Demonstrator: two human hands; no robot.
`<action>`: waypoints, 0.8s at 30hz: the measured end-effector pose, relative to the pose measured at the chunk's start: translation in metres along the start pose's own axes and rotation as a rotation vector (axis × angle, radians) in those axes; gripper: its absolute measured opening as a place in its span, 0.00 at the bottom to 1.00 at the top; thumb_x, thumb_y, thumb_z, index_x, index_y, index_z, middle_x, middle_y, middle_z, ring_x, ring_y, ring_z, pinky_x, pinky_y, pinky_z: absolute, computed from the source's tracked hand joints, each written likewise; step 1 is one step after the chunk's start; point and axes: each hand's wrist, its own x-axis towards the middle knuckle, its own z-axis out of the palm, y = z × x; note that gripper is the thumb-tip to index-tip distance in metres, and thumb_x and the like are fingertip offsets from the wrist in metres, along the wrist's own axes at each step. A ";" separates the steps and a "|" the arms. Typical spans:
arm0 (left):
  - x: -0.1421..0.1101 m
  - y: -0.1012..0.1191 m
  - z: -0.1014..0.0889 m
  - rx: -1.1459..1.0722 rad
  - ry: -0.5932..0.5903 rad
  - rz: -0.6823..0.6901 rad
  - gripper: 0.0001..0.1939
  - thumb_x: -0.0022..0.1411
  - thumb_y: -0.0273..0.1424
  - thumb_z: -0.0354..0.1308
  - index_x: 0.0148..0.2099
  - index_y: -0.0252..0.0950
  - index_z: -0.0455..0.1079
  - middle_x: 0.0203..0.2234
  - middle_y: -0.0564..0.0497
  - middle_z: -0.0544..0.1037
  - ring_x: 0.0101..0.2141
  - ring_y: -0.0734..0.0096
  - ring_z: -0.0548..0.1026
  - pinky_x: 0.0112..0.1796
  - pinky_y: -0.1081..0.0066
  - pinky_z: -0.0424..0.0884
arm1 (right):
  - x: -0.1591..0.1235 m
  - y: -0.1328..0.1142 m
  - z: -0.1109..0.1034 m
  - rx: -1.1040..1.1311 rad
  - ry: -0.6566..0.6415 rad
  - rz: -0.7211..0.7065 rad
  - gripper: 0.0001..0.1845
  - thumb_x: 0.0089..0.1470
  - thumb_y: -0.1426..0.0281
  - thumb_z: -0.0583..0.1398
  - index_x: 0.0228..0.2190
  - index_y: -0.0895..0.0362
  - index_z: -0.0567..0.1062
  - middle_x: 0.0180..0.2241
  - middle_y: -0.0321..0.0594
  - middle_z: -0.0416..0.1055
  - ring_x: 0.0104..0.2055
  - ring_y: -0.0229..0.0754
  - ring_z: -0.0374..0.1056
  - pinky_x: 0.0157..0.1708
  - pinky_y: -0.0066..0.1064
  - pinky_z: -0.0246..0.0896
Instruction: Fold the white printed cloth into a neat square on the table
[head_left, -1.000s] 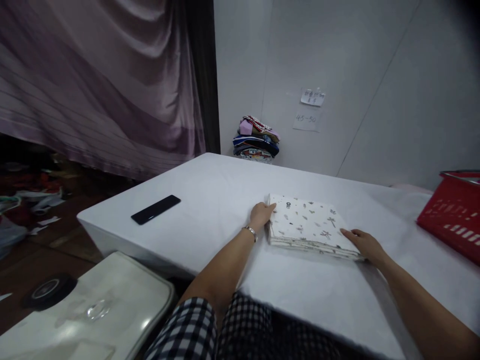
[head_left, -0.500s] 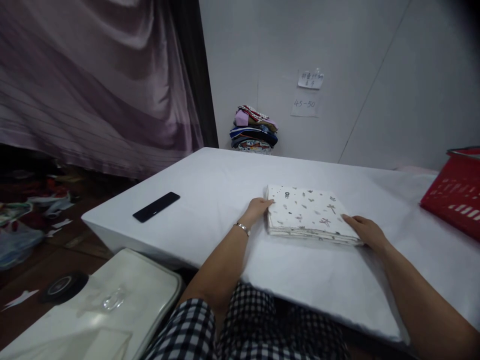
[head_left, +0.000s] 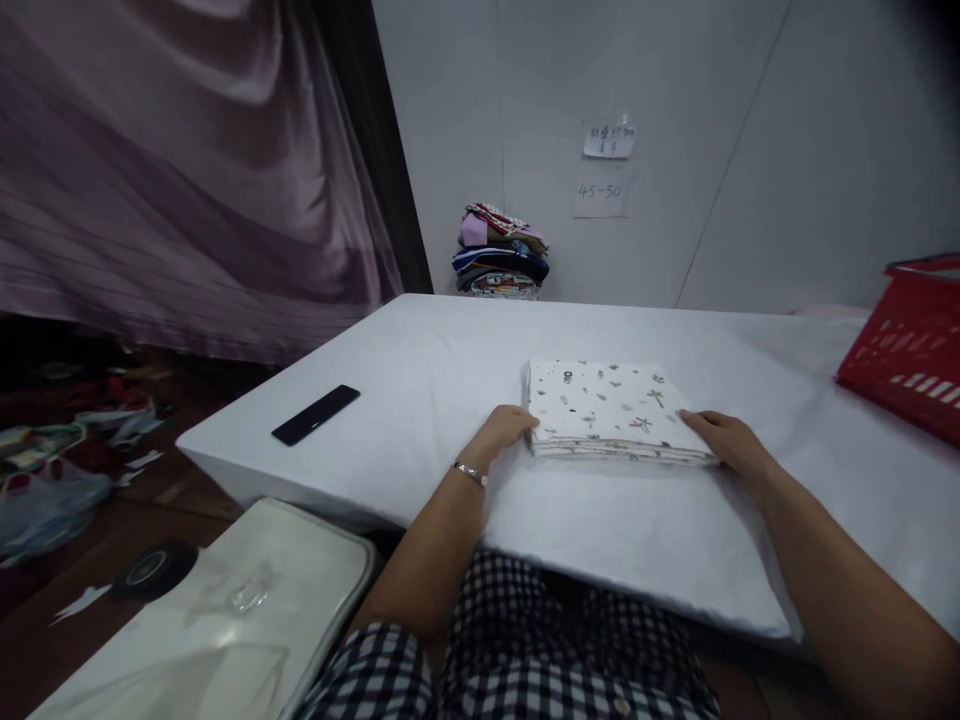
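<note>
A folded white cloth (head_left: pixel 604 405) with small printed motifs lies flat on the white table (head_left: pixel 420 400), its layered edge facing me. My left hand (head_left: pixel 510 428), below a silver bracelet, grips the cloth's left edge near the front corner, thumb on top. On the opposite side my right hand (head_left: pixel 720 438) holds the right edge, with the thumb over the top and the other fingers around the side, partly hidden. Both hands are closed on the cloth.
A black phone (head_left: pixel 316 415) lies at the table's left. At the right edge stands a red basket (head_left: pixel 911 350). Folded fabrics (head_left: pixel 501 255) are stacked beyond the far edge by the wall. A white lidded box (head_left: pixel 292 570) is at my lower left, beside bags (head_left: pixel 52 500) on the floor.
My left hand has slid along the cloth's left edge towards the near corner. My right hand stays at the right edge. The camera view has shifted slightly.
</note>
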 end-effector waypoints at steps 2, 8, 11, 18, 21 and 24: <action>0.002 -0.003 0.000 0.017 -0.004 0.002 0.09 0.48 0.30 0.59 0.21 0.34 0.63 0.10 0.59 0.57 0.15 0.82 0.52 0.19 0.75 0.45 | -0.002 0.000 0.001 0.030 0.014 -0.005 0.30 0.46 0.45 0.53 0.34 0.57 0.77 0.37 0.48 0.74 0.40 0.55 0.68 0.39 0.41 0.60; -0.002 -0.005 0.005 0.169 0.256 0.316 0.13 0.49 0.39 0.60 0.25 0.35 0.66 0.18 0.57 0.65 0.21 0.79 0.61 0.24 0.75 0.57 | -0.008 0.005 0.005 0.133 0.169 -0.058 0.24 0.47 0.50 0.54 0.32 0.56 0.77 0.32 0.43 0.75 0.37 0.50 0.69 0.36 0.38 0.61; -0.012 -0.006 0.011 0.292 0.329 0.583 0.12 0.53 0.40 0.58 0.29 0.36 0.67 0.22 0.56 0.67 0.25 0.77 0.64 0.28 0.74 0.61 | -0.015 0.008 0.005 0.229 0.318 -0.168 0.19 0.48 0.54 0.55 0.33 0.55 0.76 0.32 0.41 0.75 0.35 0.46 0.69 0.35 0.35 0.62; -0.028 -0.008 0.028 0.700 0.123 0.992 0.12 0.52 0.37 0.62 0.39 0.39 0.71 0.36 0.51 0.72 0.39 0.68 0.67 0.40 0.66 0.62 | -0.038 -0.005 0.000 0.288 0.289 -0.702 0.10 0.50 0.61 0.59 0.33 0.52 0.76 0.34 0.40 0.73 0.38 0.44 0.68 0.36 0.36 0.64; -0.025 -0.009 0.029 0.805 0.112 0.960 0.07 0.55 0.33 0.59 0.38 0.40 0.71 0.34 0.52 0.73 0.39 0.67 0.67 0.39 0.65 0.61 | -0.038 -0.010 0.001 0.151 0.171 -0.887 0.10 0.50 0.62 0.60 0.35 0.50 0.76 0.36 0.41 0.73 0.41 0.46 0.67 0.41 0.41 0.63; -0.024 -0.008 0.029 0.848 0.096 0.936 0.05 0.58 0.31 0.56 0.38 0.40 0.71 0.33 0.52 0.74 0.38 0.68 0.68 0.39 0.65 0.60 | -0.034 -0.009 0.002 -0.017 0.085 -0.969 0.12 0.49 0.62 0.61 0.38 0.50 0.76 0.38 0.42 0.72 0.43 0.48 0.66 0.43 0.45 0.61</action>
